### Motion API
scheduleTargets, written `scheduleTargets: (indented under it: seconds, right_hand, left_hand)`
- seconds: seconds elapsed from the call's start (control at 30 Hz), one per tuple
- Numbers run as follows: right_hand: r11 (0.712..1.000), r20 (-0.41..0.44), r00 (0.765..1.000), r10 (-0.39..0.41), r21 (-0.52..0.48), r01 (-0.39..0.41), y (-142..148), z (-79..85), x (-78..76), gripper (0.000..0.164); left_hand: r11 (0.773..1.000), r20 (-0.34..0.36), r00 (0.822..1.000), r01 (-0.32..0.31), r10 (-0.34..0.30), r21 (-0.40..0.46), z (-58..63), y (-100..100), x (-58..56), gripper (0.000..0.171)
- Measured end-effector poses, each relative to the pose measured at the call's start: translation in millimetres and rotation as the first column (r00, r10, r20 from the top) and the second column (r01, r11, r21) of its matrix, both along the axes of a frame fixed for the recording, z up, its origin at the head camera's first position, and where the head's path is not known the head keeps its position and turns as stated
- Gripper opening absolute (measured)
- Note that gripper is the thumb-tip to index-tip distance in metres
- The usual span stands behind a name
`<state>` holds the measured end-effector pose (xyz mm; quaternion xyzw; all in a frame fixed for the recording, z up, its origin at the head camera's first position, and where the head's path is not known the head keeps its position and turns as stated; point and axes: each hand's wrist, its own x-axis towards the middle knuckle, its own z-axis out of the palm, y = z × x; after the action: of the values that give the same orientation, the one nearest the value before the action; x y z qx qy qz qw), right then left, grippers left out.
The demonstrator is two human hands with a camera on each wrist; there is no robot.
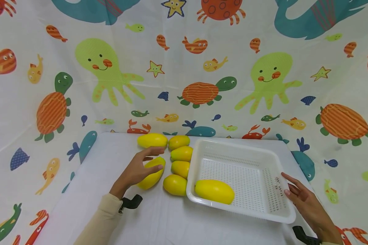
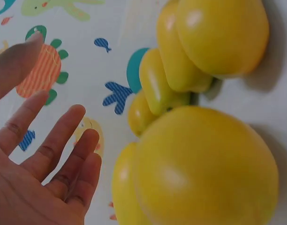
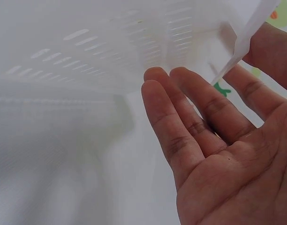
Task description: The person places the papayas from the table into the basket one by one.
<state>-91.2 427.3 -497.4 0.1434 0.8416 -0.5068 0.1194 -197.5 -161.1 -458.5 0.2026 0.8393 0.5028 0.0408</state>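
The yellow fruit [image 1: 152,179] nearest the left hand [image 1: 136,171] lies left of the white basket [image 1: 248,182], beyond a column of other fruits. The left hand is over this fruit with thumb and fingers spread apart, holding nothing; the left wrist view shows a gap between fingertips and fruit. At the basket's right side, the right hand [image 1: 307,202] grips the rim, with thumb and index finger over it and the other fingers beneath, outside the wall.

One larger yellow fruit [image 1: 215,191] lies inside the basket, in its near left corner. Four smaller yellow fruits [image 1: 180,168] line up just beside the basket's left wall, running from its far corner to its near one. A long yellow fruit [image 1: 152,140] lies farther left, level with the basket's far edge.

The basket has slotted walls and a perforated floor, and stands on a white tabletop [image 1: 159,217]. A black wrist mount [image 1: 132,202] sits on the left wrist, left of the basket, below a beige sleeve [image 1: 99,217]. Behind the basket hangs a white cloth [image 1: 184,73] printed with octopuses, turtles, crabs and fish.
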Motion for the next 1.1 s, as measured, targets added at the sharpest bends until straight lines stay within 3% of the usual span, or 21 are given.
scheduleTargets:
  seconds: [0.3, 0.47, 0.8, 1.1]
  right_hand:
    - [0.999, -0.014, 1.0, 0.01, -0.036, -0.011, 2.9, -0.6, 1.8, 0.082]
    - [0.999, -0.003, 1.0, 0.003, -0.04, -0.003, 3.3, -1.9, 2.9, 0.083]
    - [0.999, 0.005, 1.0, -0.011, -0.034, 0.012, 2.4, -3.6, 3.5, 0.084]
    - [0.999, 0.003, 1.0, -0.013, -0.043, 0.013, 1.4, -3.0, 1.6, 0.086]
  left_hand:
    - [0.996, 0.049, 0.996, -0.078, 0.08, -0.042, -19.1, -21.7, -1.9, 0.062]
    - [0.991, 0.111, 0.987, -0.109, 0.117, -0.082, -28.1, -28.3, -1.8, 0.066]
    - [0.985, 0.166, 0.978, -0.102, 0.125, -0.139, -50.0, -35.8, -3.2, 0.073]
    - [0.973, 0.209, 0.967, -0.105, 0.149, -0.206, -53.8, -38.6, -4.4, 0.074]
